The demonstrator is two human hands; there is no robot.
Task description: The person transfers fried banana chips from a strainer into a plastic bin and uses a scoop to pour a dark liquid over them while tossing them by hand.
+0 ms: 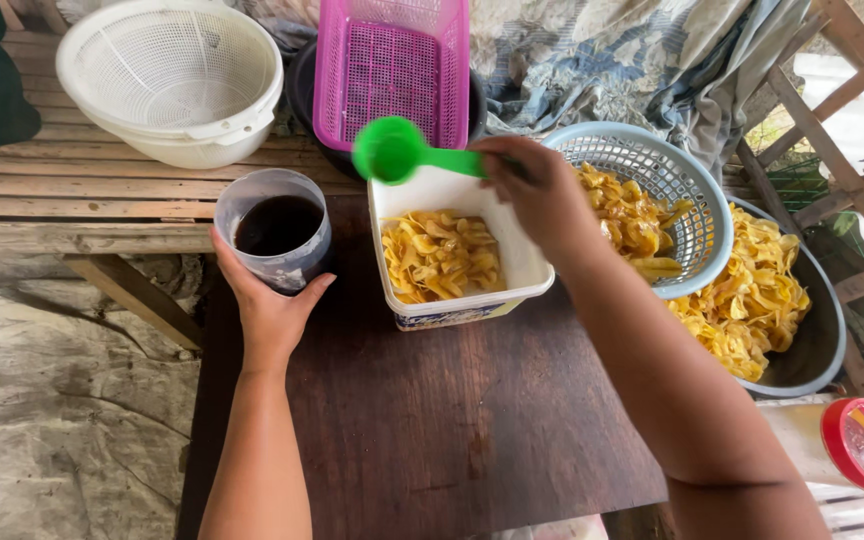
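Up close, the right hand (542, 195) is closed around the handle of a green plastic scoop (402, 152), fingers curled tight over the far end so that only the bowl and a short stretch of handle show. The scoop's round bowl hangs above the back rim of a white rectangular tub (527, 270); whether anything lies in the bowl cannot be told. The left hand (270, 300) is spread about halfway open, thumb on one side and fingers on the other, cupping the near wall of a translucent plastic cup (274, 228) that stands on the dark wooden board (432, 430) just left of the tub. The cup holds a dark brown liquid nearly to its rim. Inside the tub lies a low heap of pale yellow chips (440, 255), filling the near left part. A grey-blue colander (687, 215) with more yellow chips sits touching the tub's right side, partly behind the right forearm.
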